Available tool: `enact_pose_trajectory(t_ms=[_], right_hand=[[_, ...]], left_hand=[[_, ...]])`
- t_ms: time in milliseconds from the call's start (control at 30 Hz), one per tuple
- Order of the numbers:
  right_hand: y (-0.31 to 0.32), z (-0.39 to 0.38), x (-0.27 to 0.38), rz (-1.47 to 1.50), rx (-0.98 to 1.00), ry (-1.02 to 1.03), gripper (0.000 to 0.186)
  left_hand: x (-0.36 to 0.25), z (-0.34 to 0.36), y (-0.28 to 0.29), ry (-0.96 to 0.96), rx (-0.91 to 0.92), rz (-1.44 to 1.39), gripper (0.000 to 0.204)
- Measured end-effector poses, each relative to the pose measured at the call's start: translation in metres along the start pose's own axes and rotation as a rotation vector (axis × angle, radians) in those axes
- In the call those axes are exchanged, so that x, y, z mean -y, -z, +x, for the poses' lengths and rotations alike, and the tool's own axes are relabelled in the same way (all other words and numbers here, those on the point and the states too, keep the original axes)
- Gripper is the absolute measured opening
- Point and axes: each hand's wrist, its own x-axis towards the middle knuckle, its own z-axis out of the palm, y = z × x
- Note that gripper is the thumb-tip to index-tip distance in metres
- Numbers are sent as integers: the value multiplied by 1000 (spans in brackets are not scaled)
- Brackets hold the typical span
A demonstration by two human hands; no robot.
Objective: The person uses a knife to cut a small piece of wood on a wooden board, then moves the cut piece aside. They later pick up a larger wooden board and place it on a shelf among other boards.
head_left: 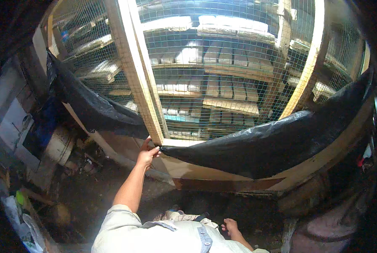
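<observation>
My left hand (149,152) pinches the black plastic sheet (256,152) at the bottom corner of a wooden frame (144,92). Green wire mesh (176,46) covers the frame, and the sheet sags in long folds along its lower part on both sides. Behind the mesh are stacked wooden shelves (230,107) bearing rows of pale blocks (214,86). Down by my body at the lower right, my right hand (230,227) hangs with its fingers curled; whether anything is inside them is too small to make out.
A pale panel (11,130) and a bucket-like container (57,149) are at the left in shadow. Mixed debris (24,211) lies at the lower left on the dark floor (87,198). A large pinkish-grey object (319,232) is at the lower right. A low board (226,185) runs below the frame.
</observation>
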Motion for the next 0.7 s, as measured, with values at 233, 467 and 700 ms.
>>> enact_pose_trajectory(t_ms=[233,467,700], right_hand=[[-31,-47,67,-14,-29,255,45],[-118,-137,144,-264,-209,765,46],[-241,-196,189,-157,-191,1030,50]], left_hand=[[-14,-6,9,-1,152,134,67],[4,0,33,-264,238,298,72],[2,-4,58,-301,528,425,71]])
